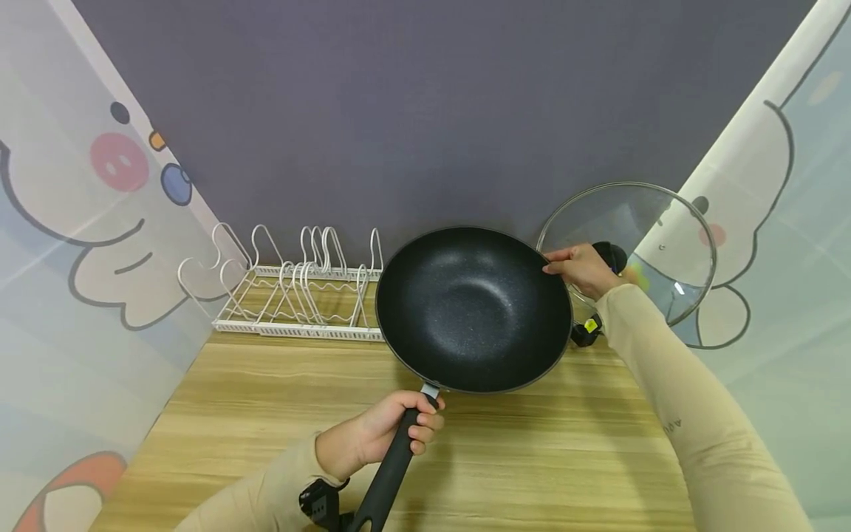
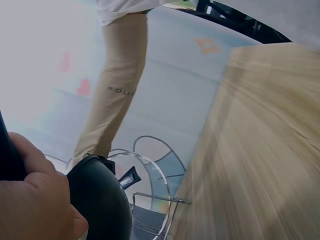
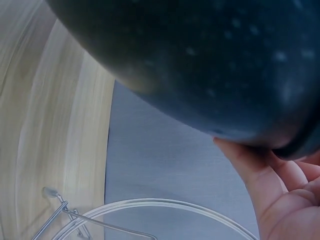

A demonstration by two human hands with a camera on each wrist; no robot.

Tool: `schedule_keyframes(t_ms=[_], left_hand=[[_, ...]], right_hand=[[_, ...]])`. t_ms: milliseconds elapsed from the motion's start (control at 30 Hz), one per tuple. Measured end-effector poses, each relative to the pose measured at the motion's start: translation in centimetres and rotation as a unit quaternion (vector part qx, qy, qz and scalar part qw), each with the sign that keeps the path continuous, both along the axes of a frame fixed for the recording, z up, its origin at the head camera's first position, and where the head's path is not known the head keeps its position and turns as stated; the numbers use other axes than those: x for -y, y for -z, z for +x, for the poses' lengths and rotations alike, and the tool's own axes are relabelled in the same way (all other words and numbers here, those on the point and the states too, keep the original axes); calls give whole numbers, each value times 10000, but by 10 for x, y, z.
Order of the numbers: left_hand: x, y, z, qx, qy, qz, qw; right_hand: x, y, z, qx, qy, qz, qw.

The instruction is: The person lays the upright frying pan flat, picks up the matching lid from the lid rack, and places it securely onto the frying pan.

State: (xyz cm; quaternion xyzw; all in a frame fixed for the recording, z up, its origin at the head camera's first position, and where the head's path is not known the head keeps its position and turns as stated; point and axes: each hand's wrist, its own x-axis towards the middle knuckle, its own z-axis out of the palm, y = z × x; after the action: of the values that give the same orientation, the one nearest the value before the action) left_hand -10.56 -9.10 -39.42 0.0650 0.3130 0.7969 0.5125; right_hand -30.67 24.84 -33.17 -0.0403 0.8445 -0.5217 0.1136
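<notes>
A black wok (image 1: 472, 310) is held up over the wooden table, its inside facing the head camera. My left hand (image 1: 402, 428) grips its long black handle (image 1: 392, 469) close to the pan. At the wok's right rim, my right hand (image 1: 581, 267) pinches the edge between thumb and fingers. From the right wrist view, the thumb of the right hand (image 3: 280, 185) presses the dark outer side of the wok (image 3: 200, 65). In the left wrist view the left hand (image 2: 37, 195) is partly cut off at the frame's edge.
A white wire rack (image 1: 299, 332) with upright loops stands at the back left of the table (image 1: 286, 384). Behind the right hand, a glass lid (image 1: 691, 258) leans upright on a wire stand (image 2: 170, 201). A grey panel (image 1: 432, 111) and printed side walls enclose the table.
</notes>
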Motion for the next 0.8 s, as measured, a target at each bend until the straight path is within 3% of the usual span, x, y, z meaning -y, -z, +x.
schedule_keyframes(t_ms=[400, 800], left_hand=[[0, 1, -3, -165, 63, -722, 9972], [3, 3, -5, -126, 102, -897, 9958]], right_hand=[[-4, 4, 3, 162, 128, -130, 9997], [-5, 9, 8, 23, 130, 9, 9999]])
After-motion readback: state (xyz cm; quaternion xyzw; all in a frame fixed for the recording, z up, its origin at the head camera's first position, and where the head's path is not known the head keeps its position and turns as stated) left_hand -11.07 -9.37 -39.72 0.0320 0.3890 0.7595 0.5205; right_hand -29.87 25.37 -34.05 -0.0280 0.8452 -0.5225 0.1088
